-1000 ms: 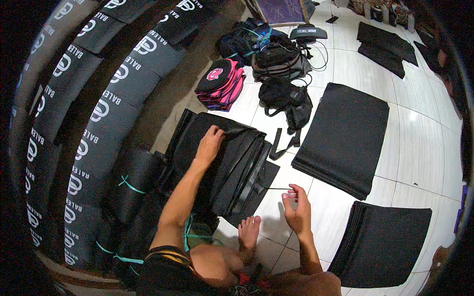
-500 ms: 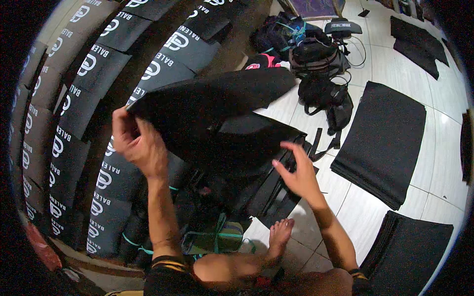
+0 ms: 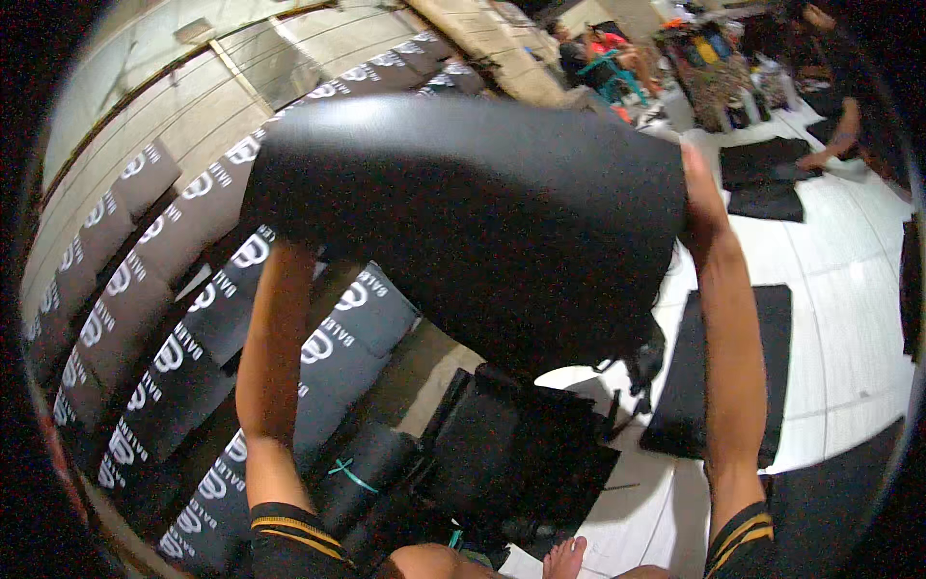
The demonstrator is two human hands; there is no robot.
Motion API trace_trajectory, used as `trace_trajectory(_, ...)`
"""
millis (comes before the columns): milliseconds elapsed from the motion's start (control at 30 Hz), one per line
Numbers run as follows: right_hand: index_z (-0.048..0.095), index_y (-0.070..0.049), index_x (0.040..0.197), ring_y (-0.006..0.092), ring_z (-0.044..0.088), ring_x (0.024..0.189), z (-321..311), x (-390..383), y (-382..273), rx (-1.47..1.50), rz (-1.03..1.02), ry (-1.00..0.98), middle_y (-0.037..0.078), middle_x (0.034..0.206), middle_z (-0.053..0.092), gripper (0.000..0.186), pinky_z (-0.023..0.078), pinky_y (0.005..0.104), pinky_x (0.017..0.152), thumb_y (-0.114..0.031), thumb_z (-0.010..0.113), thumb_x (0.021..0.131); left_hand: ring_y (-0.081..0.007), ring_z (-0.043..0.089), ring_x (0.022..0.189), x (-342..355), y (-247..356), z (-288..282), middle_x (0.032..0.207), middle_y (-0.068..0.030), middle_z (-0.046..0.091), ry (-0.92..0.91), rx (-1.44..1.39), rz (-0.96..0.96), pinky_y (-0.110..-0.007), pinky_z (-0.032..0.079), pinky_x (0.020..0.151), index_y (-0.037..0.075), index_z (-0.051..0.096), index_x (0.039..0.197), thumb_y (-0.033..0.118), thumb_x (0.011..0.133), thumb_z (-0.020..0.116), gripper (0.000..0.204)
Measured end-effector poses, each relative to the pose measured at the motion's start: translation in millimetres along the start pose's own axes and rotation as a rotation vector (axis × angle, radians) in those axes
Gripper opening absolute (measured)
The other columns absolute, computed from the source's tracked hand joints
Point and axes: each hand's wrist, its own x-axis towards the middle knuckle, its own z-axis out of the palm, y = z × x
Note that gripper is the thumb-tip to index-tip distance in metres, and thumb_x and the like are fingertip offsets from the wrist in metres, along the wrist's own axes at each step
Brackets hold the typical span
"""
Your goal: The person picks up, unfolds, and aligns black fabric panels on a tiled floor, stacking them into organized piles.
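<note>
A large black sheet (image 3: 463, 203) is raised across the middle of my view. My right hand (image 3: 702, 198) grips its right edge, thumb showing; my left hand (image 3: 292, 249) holds up its left side, fingers mostly hidden behind it. Below lie a pile of black pieces (image 3: 492, 454) and a dark roll tied with green string (image 3: 357, 478).
Rows of printed grey panels (image 3: 207, 188) fill the left. Black stacks (image 3: 675, 405) lie on the tiled floor (image 3: 839, 309) at right. A co-worker's hand (image 3: 820, 159) touches black pieces (image 3: 762, 169). Seated people (image 3: 608, 53) and piled goods (image 3: 709, 68) are farther back.
Both hands have risen with the black sheet, and my right hand has closed on its edge. The view has tilted upward, bringing other people and more panels in.
</note>
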Motion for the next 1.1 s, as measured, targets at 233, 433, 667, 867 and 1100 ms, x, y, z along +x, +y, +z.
trace_trajectory(233,0.06,-0.002,0.137,0.0231,0.065,0.115,-63.1,-72.8,-68.0,-0.512,0.349,-0.009,0.009,0.127,0.07,0.057,0.05,0.0386,0.103,-0.04,0.073,0.097,-0.0287,0.059,0.099,41.3,-232.4,217.3,0.112,-0.0137,0.065,-0.311,0.144,-0.62,-0.041,0.048,0.088,-0.002,0.065,0.123,0.054,0.094,0.06,0.063)
trace_trajectory(433,0.064,0.004,0.125,0.0206,0.073,0.096,-123.0,-280.0,-109.3,-0.416,0.459,0.67,0.013,0.113,0.075,0.037,0.059,0.0356,0.085,-0.018,0.073,0.096,-0.0411,0.028,0.154,-215.6,-75.4,362.3,0.167,-0.0159,0.032,-1.105,-0.75,-1.274,-0.064,0.017,0.123,0.008,0.032,0.163,0.099,0.08,0.028,0.123)
trace_trajectory(667,0.062,0.002,0.132,0.0243,0.071,0.108,-136.9,-386.5,-135.7,-0.092,0.513,0.94,0.014,0.123,0.072,0.045,0.057,0.0384,0.096,-0.018,0.076,0.094,-0.0132,0.06,0.083,-447.5,-120.5,368.7,0.11,0.0009,0.067,-1.403,-1.361,-1.288,-0.033,0.05,0.072,0.013,0.063,0.127,0.06,0.091,0.069,0.059)
trace_trajectory(867,0.039,0.005,0.153,0.0209,0.053,0.134,-103.0,-432.9,-162.2,-0.788,0.637,0.777,0.014,0.147,0.056,0.08,0.042,0.0343,0.113,-0.004,0.082,0.086,-0.0032,0.062,0.091,-442.5,-74.9,354.0,0.125,0.0061,0.066,-1.63,-1.138,-1.119,-0.023,0.051,0.062,0.013,0.049,0.146,0.031,0.104,0.067,0.05)
trace_trajectory(1100,0.033,0.003,0.157,0.0158,0.065,0.106,-67.0,-411.3,-174.2,-1.188,0.346,0.728,0.012,0.124,0.065,0.085,0.053,0.0283,0.089,-0.003,0.081,0.087,-0.0049,0.061,0.074,-415.9,-94.0,329.2,0.083,0.0042,0.062,-1.385,-1.619,-1.258,-0.023,0.051,0.068,0.0,0.016,0.164,0.029,0.1,0.073,0.09)
